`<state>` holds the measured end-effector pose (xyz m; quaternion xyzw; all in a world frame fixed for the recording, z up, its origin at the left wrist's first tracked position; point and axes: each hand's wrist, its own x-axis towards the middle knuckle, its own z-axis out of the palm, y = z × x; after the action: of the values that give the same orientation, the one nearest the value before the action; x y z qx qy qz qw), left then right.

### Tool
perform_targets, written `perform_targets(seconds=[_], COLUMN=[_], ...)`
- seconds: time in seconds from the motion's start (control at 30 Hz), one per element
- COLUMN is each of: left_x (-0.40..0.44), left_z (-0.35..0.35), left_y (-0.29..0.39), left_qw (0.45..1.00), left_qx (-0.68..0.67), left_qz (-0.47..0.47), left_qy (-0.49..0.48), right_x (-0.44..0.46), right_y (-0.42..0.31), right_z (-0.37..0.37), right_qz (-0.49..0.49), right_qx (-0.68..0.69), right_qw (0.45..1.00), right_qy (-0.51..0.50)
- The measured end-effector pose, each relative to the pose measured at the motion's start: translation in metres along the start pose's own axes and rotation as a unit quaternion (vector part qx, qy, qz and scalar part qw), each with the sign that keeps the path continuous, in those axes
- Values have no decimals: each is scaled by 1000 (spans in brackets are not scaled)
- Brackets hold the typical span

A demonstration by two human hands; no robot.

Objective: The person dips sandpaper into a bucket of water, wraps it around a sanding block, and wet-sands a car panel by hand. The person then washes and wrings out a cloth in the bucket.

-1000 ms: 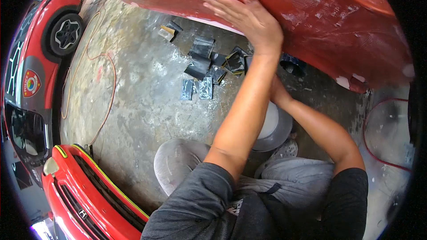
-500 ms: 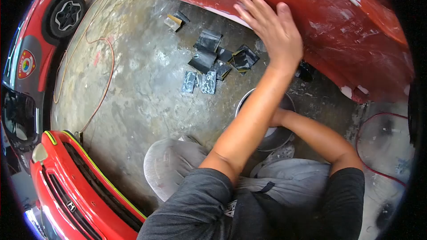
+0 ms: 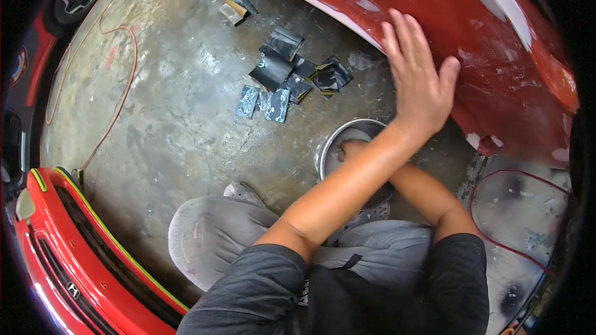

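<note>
My left hand is stretched out flat at the lower edge of the red body panel, fingers pointing up and nothing in it. Whether the palm touches the panel cannot be told. Beneath my left forearm, my right arm crosses to a round metal bucket with cloudy liquid inside. My right hand is inside the bucket, its fingers curled; anything in them is hidden. The panel is worn, with pale patches and a white strip along its edge.
Dark sandpaper sheets lie scattered on the wet concrete floor. A folded piece lies farther off. A red bumper stands at the lower left, a hose curves beside it, and another hose loops at the right.
My left hand has shifted right and down along the panel's edge. My right hand, earlier mostly hidden behind my left arm, now shows inside the bucket. The view has turned rightward.
</note>
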<state>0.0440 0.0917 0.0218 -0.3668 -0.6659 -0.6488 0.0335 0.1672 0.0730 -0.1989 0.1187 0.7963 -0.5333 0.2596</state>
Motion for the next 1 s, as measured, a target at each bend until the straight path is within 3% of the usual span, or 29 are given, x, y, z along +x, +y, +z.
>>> perform_targets(seconds=[0.1,0.17,0.27,0.33,0.4,0.53,0.73,0.77,0.83,0.87,0.9,0.93,0.97,1.0], left_x=[44,73,87,70,51,17,-19,-19,-7,1,8,12,13,18], left_z=[-29,-37,-37,-25,-12,5,-1,-2,-23,-35,-50,-59,-63,-73], left_y=[-29,-40,-45,-39,-30,-12,-8,-17,-41,-55,-68,-89,-115,-122], left_qw=[998,994,991,996,997,999,998,999,996,995,993,989,962,914], left_qx=[32,67,96,63,63,37,-5,-4,11,11,-31,-74,-166,-251], left_qz=[-2,7,37,42,39,38,31,35,5,-18,-85,-118,-214,-317], left_qy=[60,87,89,37,26,-8,-63,3,85,100,77,54,18,-30], right_x=[18,18,35,23,2,-23,-37,-40,-47,-52,-66,-76,-86,-90], right_y=[6,-41,-3,-11,-33,-31,-43,-50,-76,-118,-142,-186,-185,-186], right_z=[5,-1,9,15,15,16,-17,-29,-59,-82,-101,-124,-136,-142], right_qz=[30,128,137,66,11,-10,-30,-32,-26,105,84,172,117,80], right_qx=[-2,-207,-182,-143,-198,-172,-97,-95,-112,-193,-204,-190,-152,3], right_qw=[999,970,973,987,980,983,995,995,993,975,975,966,981,994], right_qy=[19,4,-30,-7,23,59,22,11,-1,-34,-24,-33,21,71])
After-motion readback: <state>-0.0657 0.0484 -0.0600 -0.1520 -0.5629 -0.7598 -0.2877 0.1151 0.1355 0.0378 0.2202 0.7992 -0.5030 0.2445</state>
